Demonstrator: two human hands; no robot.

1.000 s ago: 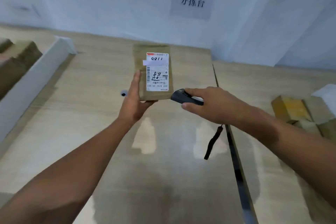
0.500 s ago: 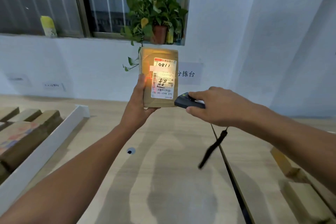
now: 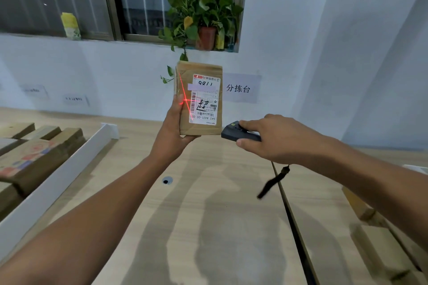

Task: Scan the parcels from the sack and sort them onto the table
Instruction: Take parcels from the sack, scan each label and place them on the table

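Your left hand [image 3: 172, 133] grips parcel [image 3: 199, 99] upright above table [image 3: 208, 227]. Right hand [image 3: 275, 139] clasps scanner [image 3: 238, 133]. Red cross sits left of barcode [image 3: 194, 105]; swing aim right, hold parcel steady, keep thumb off label.

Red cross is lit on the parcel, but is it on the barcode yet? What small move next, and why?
Probably nudge the scanner in the right hand so its aim shifts slightly right. The red cross sits on bare cardboard and the left hand's fingertip, at the left edge of the parcel, just short of the label's barcode.
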